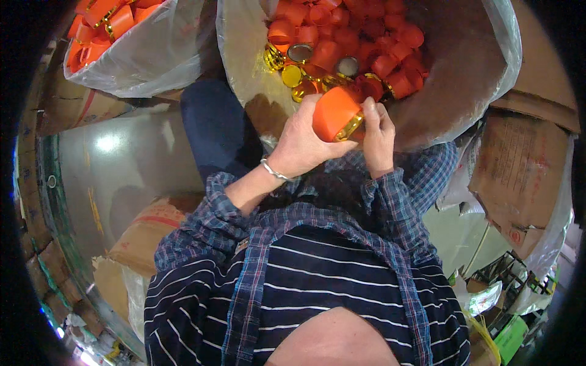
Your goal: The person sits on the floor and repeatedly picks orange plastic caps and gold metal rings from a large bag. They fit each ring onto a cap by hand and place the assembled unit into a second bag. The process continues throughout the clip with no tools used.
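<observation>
My left hand (pixel 303 139) is wrapped round an orange cup-shaped plastic cap (pixel 334 113) with a shiny gold band (pixel 350 127) at its lower right end. At that gold end, the fingers of my right hand (pixel 379 135) are bent and pinched against the rim. Whether a separate small piece sits between them is hidden. Both hands are over the near edge of a large container lined with clear plastic (pixel 470 100). Inside it lie many orange caps (pixel 326 53), along with loose gold rings (pixel 273 58) and gold discs (pixel 292 75).
Another plastic-lined container (pixel 143 67) of orange caps stands at the upper left. Cardboard boxes (pixel 519 171) flank me on the right, and a carton (pixel 146 232) sits on the floor at left. A cluttered pile (pixel 506 299) lies at lower right.
</observation>
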`<state>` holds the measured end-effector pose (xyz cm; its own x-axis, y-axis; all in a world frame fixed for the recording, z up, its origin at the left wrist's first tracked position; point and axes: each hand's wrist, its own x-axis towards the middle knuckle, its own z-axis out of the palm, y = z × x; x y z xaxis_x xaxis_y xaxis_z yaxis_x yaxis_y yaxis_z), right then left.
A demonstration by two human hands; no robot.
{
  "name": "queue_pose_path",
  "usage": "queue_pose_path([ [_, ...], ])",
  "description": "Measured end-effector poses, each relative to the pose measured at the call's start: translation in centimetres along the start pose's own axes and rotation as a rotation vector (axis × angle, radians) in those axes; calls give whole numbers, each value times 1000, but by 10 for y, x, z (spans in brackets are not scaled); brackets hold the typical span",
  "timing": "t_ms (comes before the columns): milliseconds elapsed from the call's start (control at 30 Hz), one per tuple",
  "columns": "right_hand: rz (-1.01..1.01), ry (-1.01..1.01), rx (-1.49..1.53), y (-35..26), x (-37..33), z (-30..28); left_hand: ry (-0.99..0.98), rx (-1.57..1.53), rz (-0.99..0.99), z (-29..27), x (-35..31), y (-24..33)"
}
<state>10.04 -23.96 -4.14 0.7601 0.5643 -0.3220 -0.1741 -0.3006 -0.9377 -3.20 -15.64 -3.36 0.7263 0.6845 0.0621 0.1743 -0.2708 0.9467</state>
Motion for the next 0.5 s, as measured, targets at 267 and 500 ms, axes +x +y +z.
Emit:
queue_pose_path([
  [267,-408,-188,82,-18,-15,-5,-59,-94,46,-12,-5,35],
  [500,229,-300,724,7,6,-4,-183,-338,-9,-9,0,17],
])
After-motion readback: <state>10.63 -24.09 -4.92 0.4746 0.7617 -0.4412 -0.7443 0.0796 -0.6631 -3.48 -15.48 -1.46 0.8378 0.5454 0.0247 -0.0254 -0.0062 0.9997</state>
